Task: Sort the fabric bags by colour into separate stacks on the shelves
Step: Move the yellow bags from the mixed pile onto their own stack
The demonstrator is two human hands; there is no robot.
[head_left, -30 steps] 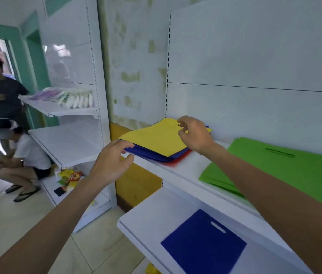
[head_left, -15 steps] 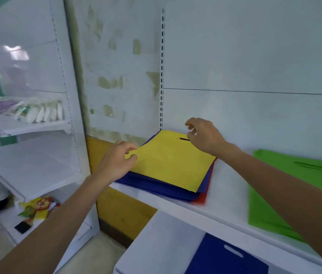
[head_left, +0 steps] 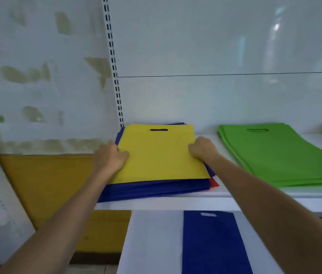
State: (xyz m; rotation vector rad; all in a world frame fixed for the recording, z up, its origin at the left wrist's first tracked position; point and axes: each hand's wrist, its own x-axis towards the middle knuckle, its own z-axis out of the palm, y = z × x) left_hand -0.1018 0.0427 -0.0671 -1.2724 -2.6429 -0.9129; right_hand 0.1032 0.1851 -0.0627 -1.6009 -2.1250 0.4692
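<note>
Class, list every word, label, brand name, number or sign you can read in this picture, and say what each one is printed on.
None: no word, label, brand, number or sign can be read in this view.
The yellow bag, the blue bags under it, the green stack and the blue bag on the lower shelf show plain fabric, no print.
The back panel shows no writing.

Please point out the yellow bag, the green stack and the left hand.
yellow bag (head_left: 162, 155), head view, its middle.
green stack (head_left: 274, 155), head view, top bag's centre.
left hand (head_left: 109, 157), head view, its back.
</note>
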